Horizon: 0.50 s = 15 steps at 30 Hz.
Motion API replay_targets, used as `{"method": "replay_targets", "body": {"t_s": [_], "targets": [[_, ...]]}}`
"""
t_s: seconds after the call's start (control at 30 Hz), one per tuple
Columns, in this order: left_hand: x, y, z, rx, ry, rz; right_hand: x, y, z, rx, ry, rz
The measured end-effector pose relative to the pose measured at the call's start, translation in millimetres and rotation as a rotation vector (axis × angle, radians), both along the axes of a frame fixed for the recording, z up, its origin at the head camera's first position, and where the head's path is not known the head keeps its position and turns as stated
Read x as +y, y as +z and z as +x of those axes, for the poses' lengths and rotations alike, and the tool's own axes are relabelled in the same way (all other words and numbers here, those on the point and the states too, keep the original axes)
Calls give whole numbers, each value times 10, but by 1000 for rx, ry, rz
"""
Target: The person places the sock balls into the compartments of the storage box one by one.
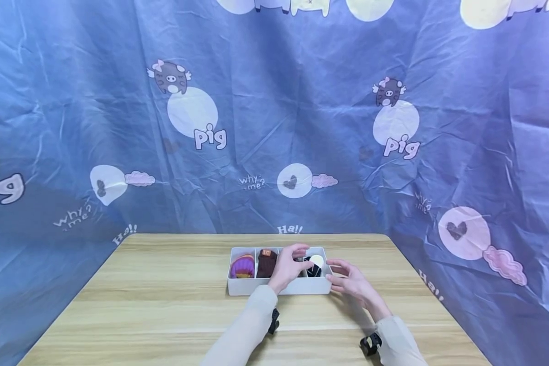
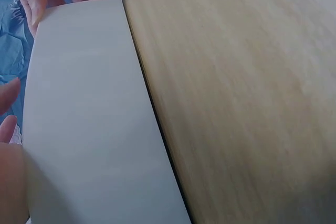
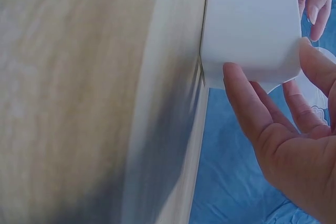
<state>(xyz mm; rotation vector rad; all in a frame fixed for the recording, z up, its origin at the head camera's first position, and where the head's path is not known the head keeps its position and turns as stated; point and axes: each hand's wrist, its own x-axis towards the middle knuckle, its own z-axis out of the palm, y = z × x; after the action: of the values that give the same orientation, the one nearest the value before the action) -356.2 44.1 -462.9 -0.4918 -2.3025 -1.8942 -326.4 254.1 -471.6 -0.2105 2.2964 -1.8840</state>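
Observation:
A white divided box [image 1: 251, 287] stands on the table with its long side toward me. In its leftmost compartment lies a purple and orange rolled fabric item [image 1: 242, 267]. Beside that is a dark brown knitted roll [image 1: 266, 265] with an orange tag. The rightmost compartment holds a black and white item [image 1: 313, 266], its kind unclear. My left hand [image 1: 288, 266] reaches over the box's front wall, thumb and fingers apart, nothing visible between them; it hides most of another compartment. With extended fingers, my right hand [image 3: 294, 140] touches the box's right end.
The wooden table [image 1: 164, 305] extends on both sides of the box. A blue printed curtain [image 1: 256, 127] hangs behind the table and along its sides. Each wrist wears a black strap mount, such as the right one [image 1: 370, 344].

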Motion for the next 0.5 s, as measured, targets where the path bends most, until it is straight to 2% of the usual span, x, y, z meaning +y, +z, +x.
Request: {"method": "replay_targets", "body": {"t_s": [0.3, 0.4, 0.5], "targets": [[-178, 36, 51, 31, -21, 28, 10, 1, 4, -11, -27, 19], [-255, 56, 82, 17, -13, 5, -8, 35, 53, -6, -48, 70], [-322, 90, 124, 11, -23, -41, -58, 90, 105, 37, -59, 143]]}}
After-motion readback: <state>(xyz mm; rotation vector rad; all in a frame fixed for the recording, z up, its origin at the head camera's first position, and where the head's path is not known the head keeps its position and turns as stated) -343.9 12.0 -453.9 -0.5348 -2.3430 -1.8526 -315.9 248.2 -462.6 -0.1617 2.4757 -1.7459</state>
